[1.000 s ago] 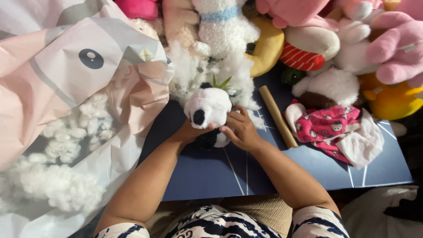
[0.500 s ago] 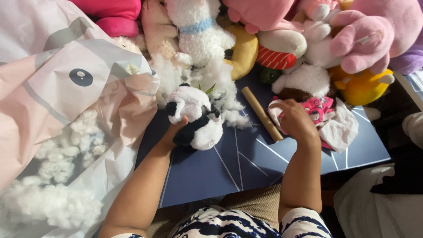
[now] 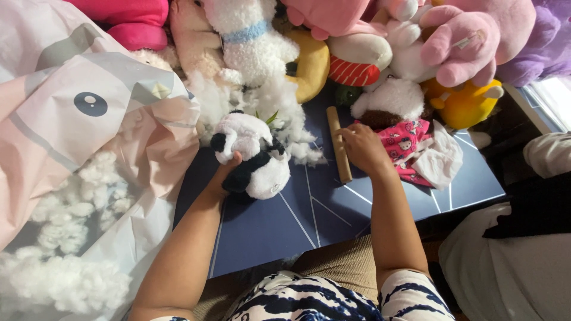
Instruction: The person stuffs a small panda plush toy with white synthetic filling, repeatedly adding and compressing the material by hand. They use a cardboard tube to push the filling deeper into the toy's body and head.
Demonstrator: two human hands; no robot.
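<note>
Head view, going from the left: a big pale pink plastic bag (image 3: 89,119) slumps there with loose white stuffing (image 3: 65,220) showing through it. Next over, the left hand (image 3: 223,178) is wrapped around a black-and-white panda plush (image 3: 253,157), holding it just above the dark blue table (image 3: 309,220), with more fluff right behind it. Then a wooden stick (image 3: 339,145) lies on the table, and the right hand (image 3: 363,148) is on it, fingers curled over the top end, though I can't tell if it's properly gripped. Just right of that hand is a pink patterned cloth (image 3: 410,148). A pile of plush toys (image 3: 357,47) crowds the back.
</note>
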